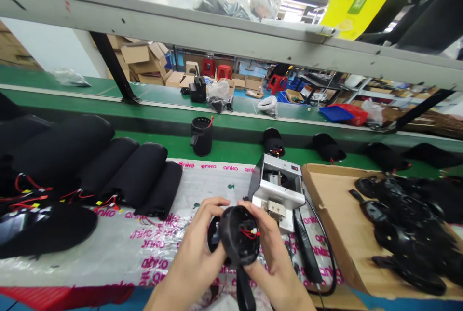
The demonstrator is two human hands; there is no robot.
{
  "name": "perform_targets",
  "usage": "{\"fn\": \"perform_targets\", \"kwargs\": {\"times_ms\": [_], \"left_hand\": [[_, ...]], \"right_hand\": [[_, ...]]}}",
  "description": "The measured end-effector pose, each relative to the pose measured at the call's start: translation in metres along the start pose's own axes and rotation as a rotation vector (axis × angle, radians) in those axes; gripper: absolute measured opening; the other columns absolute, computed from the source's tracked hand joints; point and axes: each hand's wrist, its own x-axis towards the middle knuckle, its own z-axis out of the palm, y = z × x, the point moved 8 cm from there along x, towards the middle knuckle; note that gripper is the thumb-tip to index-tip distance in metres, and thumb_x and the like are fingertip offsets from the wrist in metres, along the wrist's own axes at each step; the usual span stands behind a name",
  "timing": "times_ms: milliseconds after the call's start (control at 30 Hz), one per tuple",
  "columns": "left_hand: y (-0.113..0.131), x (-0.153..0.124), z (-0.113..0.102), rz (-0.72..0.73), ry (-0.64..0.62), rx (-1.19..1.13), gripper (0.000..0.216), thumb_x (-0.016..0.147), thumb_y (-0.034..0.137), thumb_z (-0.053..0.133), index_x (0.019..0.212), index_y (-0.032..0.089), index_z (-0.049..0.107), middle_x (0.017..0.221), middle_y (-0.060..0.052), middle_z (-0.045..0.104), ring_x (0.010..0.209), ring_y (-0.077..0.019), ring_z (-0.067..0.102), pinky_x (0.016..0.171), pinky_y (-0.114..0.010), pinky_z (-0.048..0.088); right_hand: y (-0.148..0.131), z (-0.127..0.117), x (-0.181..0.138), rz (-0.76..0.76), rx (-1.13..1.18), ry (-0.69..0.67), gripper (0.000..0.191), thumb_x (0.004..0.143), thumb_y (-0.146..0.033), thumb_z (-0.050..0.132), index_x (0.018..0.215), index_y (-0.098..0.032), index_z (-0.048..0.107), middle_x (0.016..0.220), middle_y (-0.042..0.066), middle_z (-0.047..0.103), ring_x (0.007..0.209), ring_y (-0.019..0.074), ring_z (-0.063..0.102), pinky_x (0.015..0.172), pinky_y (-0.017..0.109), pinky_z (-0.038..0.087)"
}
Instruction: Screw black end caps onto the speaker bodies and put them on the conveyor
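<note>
One black housing (233,241) is at the lower centre of the view, held between the left hand (198,241) and the right hand (270,238), above the printed sheet (213,185). Both forearms enter from the bottom edge and angle inward. Left fingers arch over the upper left, the thumb pressing the near side; the grasp is partly closed, limited by the housing's width. Right fingers curve along the upper right and the thumb bears near the lower rim, likewise partly closed on it. Contact of the lower fingers is hidden, and grip force cannot be told. The open end faces the camera, showing red wires (249,232) inside; the handle (246,291) points down between the wrists. Just beyond the right hand stands a silver machine (284,183). Black cylinders (135,176) lie to the left; to the right, a carton (327,205) holds black parts (401,234).
</note>
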Motion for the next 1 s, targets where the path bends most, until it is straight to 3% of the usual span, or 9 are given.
{"fn": "perform_targets", "kwargs": {"times_ms": [67, 133, 233, 300, 433, 533, 633, 833, 1000], "left_hand": [[-0.022, -0.008, -0.009, -0.139, 0.037, -0.192, 0.014, 0.108, 0.028, 0.058, 0.119, 0.027, 0.068, 0.147, -0.009, 0.068, 0.146, -0.0254, 0.064, 0.122, -0.035, 0.051], [-0.037, -0.017, -0.009, -0.238, 0.038, -0.34, 0.03, 0.114, 0.041, 0.049, 0.133, 0.026, 0.067, 0.156, -0.011, 0.065, 0.152, -0.0274, 0.059, 0.129, -0.039, 0.046], [-0.042, -0.023, 0.002, -0.282, -0.005, -0.365, 0.048, 0.112, 0.054, 0.051, 0.149, 0.025, 0.063, 0.165, -0.012, 0.06, 0.155, -0.0322, 0.055, 0.133, -0.046, 0.042], [-0.043, -0.021, 0.006, -0.286, 0.016, -0.303, 0.051, 0.111, 0.057, 0.052, 0.149, 0.025, 0.064, 0.165, -0.012, 0.061, 0.153, -0.0331, 0.057, 0.131, -0.048, 0.043], [-0.044, -0.012, 0.01, -0.26, 0.053, -0.208, 0.057, 0.114, 0.061, 0.041, 0.142, 0.024, 0.072, 0.155, -0.012, 0.069, 0.148, -0.0325, 0.061, 0.131, -0.052, 0.042], [-0.045, -0.01, 0.011, -0.253, 0.028, -0.158, 0.057, 0.115, 0.06, 0.037, 0.148, 0.026, 0.069, 0.157, -0.01, 0.069, 0.153, -0.03, 0.057, 0.137, -0.053, 0.034], [-0.049, -0.022, 0.004, -0.259, 0.122, -0.191, 0.051, 0.115, 0.057, 0.042, 0.152, 0.027, 0.061, 0.159, -0.01, 0.067, 0.153, -0.0276, 0.058, 0.134, -0.049, 0.039], [-0.058, -0.051, -0.005, -0.234, 0.297, -0.148, 0.034, 0.113, 0.05, 0.055, 0.134, 0.025, 0.065, 0.153, -0.011, 0.07, 0.147, -0.0276, 0.063, 0.122, -0.042, 0.053], [-0.05, -0.042, -0.005, -0.151, 0.315, -0.106, 0.023, 0.114, 0.044, 0.052, 0.123, 0.026, 0.064, 0.147, -0.011, 0.073, 0.14, -0.0273, 0.067, 0.115, -0.043, 0.055]], "right_hand": [[-0.004, -0.002, 0.005, -0.03, -0.114, -0.052, 0.092, 0.094, -0.014, 0.073, 0.171, -0.046, 0.033, 0.172, 0.004, 0.049, 0.163, 0.0275, 0.046, 0.14, 0.056, 0.031], [-0.009, -0.004, 0.013, -0.032, -0.219, -0.129, 0.103, 0.085, -0.004, 0.073, 0.171, -0.045, 0.032, 0.169, 0.005, 0.053, 0.16, 0.0281, 0.051, 0.139, 0.056, 0.035], [-0.013, -0.004, 0.024, 0.033, -0.304, -0.22, 0.102, 0.084, -0.005, 0.074, 0.172, -0.042, 0.035, 0.174, 0.006, 0.048, 0.164, 0.0304, 0.045, 0.14, 0.057, 0.033], [-0.01, -0.001, 0.024, 0.092, -0.279, -0.206, 0.098, 0.089, -0.009, 0.072, 0.173, -0.041, 0.032, 0.177, 0.005, 0.043, 0.166, 0.0297, 0.041, 0.141, 0.057, 0.031], [0.014, 0.012, 0.005, 0.182, -0.093, 0.031, 0.099, 0.092, -0.019, 0.077, 0.175, -0.035, 0.025, 0.176, 0.01, 0.045, 0.165, 0.0301, 0.043, 0.14, 0.056, 0.033], [0.031, 0.024, -0.017, 0.149, 0.085, 0.271, 0.092, 0.094, -0.042, 0.083, 0.172, -0.028, 0.035, 0.178, 0.015, 0.041, 0.168, 0.035, 0.038, 0.141, 0.059, 0.03], [0.038, 0.035, -0.029, 0.138, 0.231, 0.396, 0.084, 0.095, -0.063, 0.077, 0.164, -0.025, 0.048, 0.176, 0.015, 0.045, 0.165, 0.0379, 0.042, 0.14, 0.061, 0.032], [0.034, 0.042, -0.028, 0.211, 0.3, 0.446, 0.071, 0.099, -0.06, 0.074, 0.161, -0.029, 0.057, 0.172, 0.01, 0.052, 0.161, 0.0348, 0.049, 0.137, 0.054, 0.04], [0.023, 0.04, -0.029, 0.144, 0.031, 0.447, 0.061, 0.108, -0.058, 0.059, 0.163, -0.034, 0.052, 0.175, 0.007, 0.048, 0.164, 0.0331, 0.044, 0.14, 0.055, 0.033]]}}
